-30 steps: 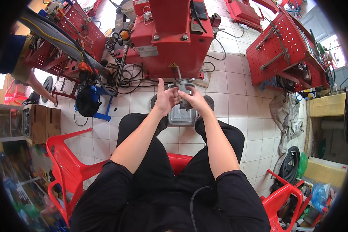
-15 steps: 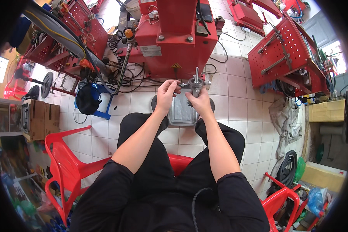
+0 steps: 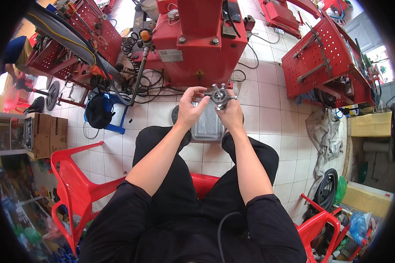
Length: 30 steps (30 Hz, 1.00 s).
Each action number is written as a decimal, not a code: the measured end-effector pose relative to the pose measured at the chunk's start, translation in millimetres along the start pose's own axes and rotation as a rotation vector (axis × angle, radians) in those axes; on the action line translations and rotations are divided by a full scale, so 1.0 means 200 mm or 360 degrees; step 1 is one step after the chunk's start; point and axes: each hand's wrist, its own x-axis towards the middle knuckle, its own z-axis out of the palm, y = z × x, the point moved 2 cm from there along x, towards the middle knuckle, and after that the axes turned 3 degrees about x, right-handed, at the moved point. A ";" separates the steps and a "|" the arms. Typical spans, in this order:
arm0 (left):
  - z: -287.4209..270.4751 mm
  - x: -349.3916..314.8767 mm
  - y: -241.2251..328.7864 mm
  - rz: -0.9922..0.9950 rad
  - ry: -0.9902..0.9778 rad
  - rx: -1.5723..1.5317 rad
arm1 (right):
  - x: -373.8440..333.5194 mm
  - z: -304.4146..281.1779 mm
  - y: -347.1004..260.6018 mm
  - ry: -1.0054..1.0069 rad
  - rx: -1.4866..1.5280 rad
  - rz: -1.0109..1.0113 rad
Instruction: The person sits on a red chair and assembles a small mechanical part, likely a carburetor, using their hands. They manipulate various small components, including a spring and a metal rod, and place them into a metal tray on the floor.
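Observation:
A grey metal mechanical part has a round, ring-like body, a short central shaft sticking up, and several bolt-like arms round its side. My right hand is closed round its lower right side and holds it up, tilted. At its left, my left hand has curled fingers and a thumb at one of the side arms; the exact contact is too small to make out. Below both hands a clear rectangular plastic tray sits on the floor between my feet.
A red machine base stands just ahead, with black cables and hoses on the tiles beside it. Red perforated tool carts flank it. Red plastic chairs are at both sides. A blue stand with a black bag is at the left.
The metal part has tipped, its shaft now leaning left and toward me. My left hand has turned, its thumb moving closer to the part. Far left, another person has come further into view.

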 end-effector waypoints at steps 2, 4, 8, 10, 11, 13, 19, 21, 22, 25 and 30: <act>-0.02 0.02 -0.01 0.0031 -0.0066 0.0051 | 0.00 -0.02 0.00 0.0025 -0.0290 -0.0160; -0.01 0.01 0.00 0.0089 -0.0154 0.0216 | 0.00 -0.01 0.01 0.0003 -0.0402 -0.0296; -0.01 0.01 0.02 -0.0038 -0.0226 0.0249 | -0.01 0.00 0.00 -0.0008 -0.0609 -0.0355; -0.02 0.01 0.05 -0.0051 -0.0230 0.0317 | -0.01 0.01 0.00 -0.0029 -0.0702 -0.0359; -0.03 0.01 0.07 -0.0055 -0.0234 0.0350 | -0.02 0.01 0.01 -0.0050 -0.0735 -0.0358; -0.03 0.01 0.06 -0.0068 -0.0230 0.0352 | -0.02 0.01 0.02 -0.0070 -0.0784 -0.0364; -0.04 0.02 0.03 -0.0052 -0.0161 0.0536 | -0.03 0.03 0.02 -0.0078 -0.0896 -0.0356; -0.04 0.02 0.03 0.0011 -0.0137 0.0610 | -0.03 0.04 0.01 -0.0064 -0.0887 -0.0368; -0.04 0.02 0.03 0.0022 -0.0132 0.0640 | -0.03 0.04 0.01 -0.0051 -0.0882 -0.0367; -0.03 0.01 0.05 -0.0014 -0.0138 0.0531 | -0.03 0.03 0.03 -0.0029 -0.0877 -0.0330; -0.03 0.01 0.04 0.0038 -0.0241 0.0397 | -0.02 0.03 0.02 -0.0039 -0.0854 -0.0267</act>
